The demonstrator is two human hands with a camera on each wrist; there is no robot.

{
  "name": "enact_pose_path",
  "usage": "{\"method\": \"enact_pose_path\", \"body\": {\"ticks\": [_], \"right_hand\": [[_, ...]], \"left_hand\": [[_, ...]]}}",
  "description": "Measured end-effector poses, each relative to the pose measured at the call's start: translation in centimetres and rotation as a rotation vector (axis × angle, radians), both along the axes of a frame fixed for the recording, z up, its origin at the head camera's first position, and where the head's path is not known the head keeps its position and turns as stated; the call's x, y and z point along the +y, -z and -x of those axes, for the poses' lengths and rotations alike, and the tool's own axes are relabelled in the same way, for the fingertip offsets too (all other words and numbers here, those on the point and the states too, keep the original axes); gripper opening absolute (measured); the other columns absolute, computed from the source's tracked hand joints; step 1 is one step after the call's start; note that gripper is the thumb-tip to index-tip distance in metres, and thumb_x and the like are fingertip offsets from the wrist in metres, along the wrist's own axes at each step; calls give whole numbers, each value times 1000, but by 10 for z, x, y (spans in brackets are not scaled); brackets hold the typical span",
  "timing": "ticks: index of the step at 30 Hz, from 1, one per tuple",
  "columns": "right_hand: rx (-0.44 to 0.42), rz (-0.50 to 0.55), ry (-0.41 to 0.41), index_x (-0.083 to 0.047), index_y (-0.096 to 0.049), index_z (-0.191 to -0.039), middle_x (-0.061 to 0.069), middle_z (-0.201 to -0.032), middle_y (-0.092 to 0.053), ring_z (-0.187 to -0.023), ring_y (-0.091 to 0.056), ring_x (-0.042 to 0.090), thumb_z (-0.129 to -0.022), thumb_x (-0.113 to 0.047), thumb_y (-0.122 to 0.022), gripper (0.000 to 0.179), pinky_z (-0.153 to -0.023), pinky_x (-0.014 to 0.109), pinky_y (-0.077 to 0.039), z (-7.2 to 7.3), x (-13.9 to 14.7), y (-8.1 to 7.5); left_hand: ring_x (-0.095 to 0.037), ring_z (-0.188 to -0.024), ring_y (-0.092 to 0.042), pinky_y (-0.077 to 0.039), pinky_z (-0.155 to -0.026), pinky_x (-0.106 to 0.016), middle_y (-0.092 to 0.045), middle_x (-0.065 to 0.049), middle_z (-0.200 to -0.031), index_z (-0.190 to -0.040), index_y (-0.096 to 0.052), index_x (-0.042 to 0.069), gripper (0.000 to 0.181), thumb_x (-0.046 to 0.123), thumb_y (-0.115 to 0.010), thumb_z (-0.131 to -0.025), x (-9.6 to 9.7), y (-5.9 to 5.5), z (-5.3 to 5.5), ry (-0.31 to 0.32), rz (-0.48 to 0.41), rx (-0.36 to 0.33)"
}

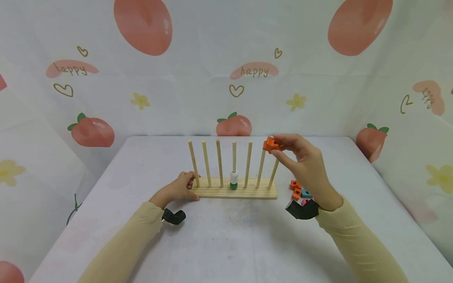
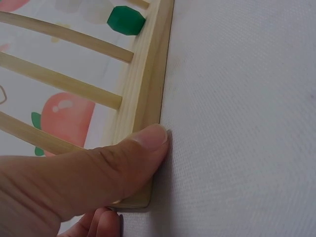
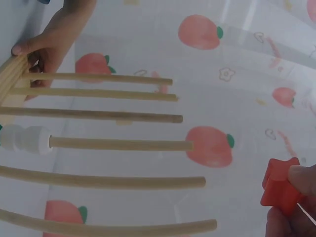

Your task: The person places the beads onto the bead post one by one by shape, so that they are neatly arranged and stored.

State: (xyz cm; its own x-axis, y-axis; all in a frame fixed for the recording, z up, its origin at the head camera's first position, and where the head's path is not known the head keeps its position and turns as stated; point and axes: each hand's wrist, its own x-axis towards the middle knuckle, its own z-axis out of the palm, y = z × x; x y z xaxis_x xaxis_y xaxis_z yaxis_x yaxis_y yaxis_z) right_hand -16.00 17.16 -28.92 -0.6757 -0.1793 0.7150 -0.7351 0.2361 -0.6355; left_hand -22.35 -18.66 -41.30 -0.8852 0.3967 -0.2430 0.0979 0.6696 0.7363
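A wooden peg rack [image 1: 212,192] with several upright dowels stands on the white-covered table. My left hand [image 1: 178,188] grips its left end, the thumb along the front edge and the fingers behind. One middle dowel carries a green bead [image 2: 126,20] at the bottom with white beads [image 3: 25,139] above it. Between thumb and fingers my right hand [image 1: 305,163] pinches an orange star-shaped bead [image 1: 271,144], level with the dowel tops at the rack's right side. In the right wrist view that bead [image 3: 280,183] appears apart from the dowel tips.
Several loose beads, orange ones [image 1: 296,194], a blue one [image 1: 306,193] and a pink one [image 1: 304,202], lie right of the rack, partly behind the right wrist. A fruit-printed cloth [image 1: 191,98] hangs behind the table. Each wrist wears a black device [image 1: 174,217].
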Motion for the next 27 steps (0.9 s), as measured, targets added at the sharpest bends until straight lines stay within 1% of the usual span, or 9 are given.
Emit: {"method": "enact_pose_path", "body": {"ticks": [7,10,15,18,22,25,27], "right_hand": [[51,-13,-36,4,-64,-116,10,-105,-66,-92,-64,10,-78,15,-70,41,-86,22,-51,14,-6,-9],[58,-24,-44,3,-64,-117,14,-106,-66,-94,-64,9,-77,14,-71,42,-87,22,-50,21,-8,-12],[84,-93,11,-1,-66,-115,10,-106,-68,-94,-62,4,-76,8,-75,40,-89,21,-49,30,-13,-16],[92,-125,37,-3,-67,-114,9,-105,-69,-93,-62,3,-76,4,-77,39,-87,21,-49,35,-15,-16],[60,-129,25,-3,-67,-113,8,-104,-69,-93,-63,5,-77,3,-77,38,-84,19,-50,41,-16,-14],[49,-130,21,-2,-67,-113,7,-104,-69,-93,-64,6,-78,2,-77,36,-84,19,-50,44,-15,-11],[55,-130,22,-1,-67,-113,8,-104,-69,-94,-64,6,-78,2,-77,36,-86,20,-49,47,-14,-9]], "left_hand": [[-27,-103,-39,-35,-87,-35,-36,-17,-115,-129,-48,3,71,8,-86,-69,1,5,4,-34,7,-27],[-27,-100,-38,-34,-84,-34,-36,-16,-112,-128,-48,3,70,7,-85,-69,2,4,3,-30,20,-17],[-26,-96,-36,-33,-81,-34,-34,-14,-106,-126,-48,2,67,6,-85,-70,4,1,2,-27,40,-2],[-26,-97,-36,-33,-81,-34,-34,-13,-106,-126,-48,2,67,6,-84,-70,4,1,3,-30,38,-5],[-26,-97,-36,-33,-82,-33,-35,-14,-106,-125,-48,1,67,6,-85,-70,3,3,4,-20,33,-1],[-26,-97,-36,-33,-83,-33,-35,-13,-106,-126,-48,1,67,7,-85,-70,3,4,3,-18,31,-1],[-26,-97,-36,-33,-83,-33,-35,-13,-105,-126,-49,1,67,7,-85,-69,3,3,3,-21,36,1]]}}
